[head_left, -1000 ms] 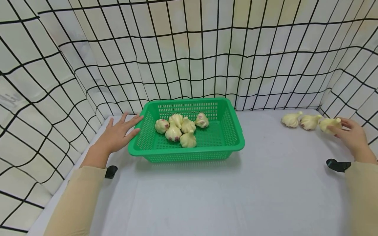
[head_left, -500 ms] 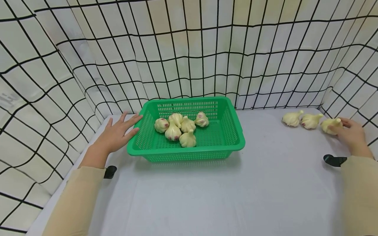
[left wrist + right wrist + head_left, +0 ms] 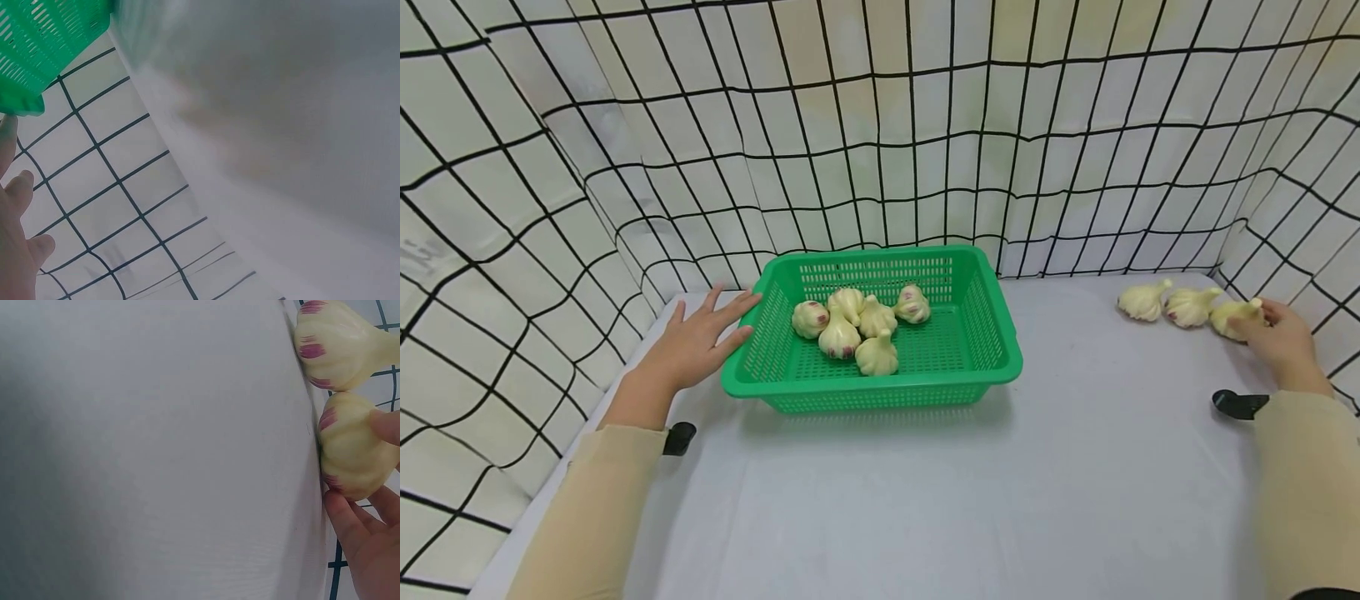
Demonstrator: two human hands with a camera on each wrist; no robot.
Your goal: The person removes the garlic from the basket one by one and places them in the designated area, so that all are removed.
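Note:
My left hand (image 3: 692, 342) lies with fingers spread against the left rim of a green plastic basket (image 3: 880, 385); its fingertips touch the rim. Several garlic bulbs (image 3: 838, 337) sit in the left and middle of the basket. Far right, my right hand (image 3: 1285, 343) grips a garlic bulb (image 3: 1231, 319), thumb on one side and fingers on the other, as the right wrist view shows for this bulb (image 3: 353, 450). It rests on the table at the end of a row, touching or nearly touching the middle bulb (image 3: 1190, 308). The third bulb (image 3: 1142, 302) lies left of that.
A white cloth-covered table (image 3: 880, 500) spreads before the basket. Black netting (image 3: 925, 167) over white walls bounds the back and both sides. A dark strap end juts from each sleeve cuff.
The right hand and its garlic bulb shift slightly left, closing the gap to the middle bulb. The left hand and basket stay about where they were.

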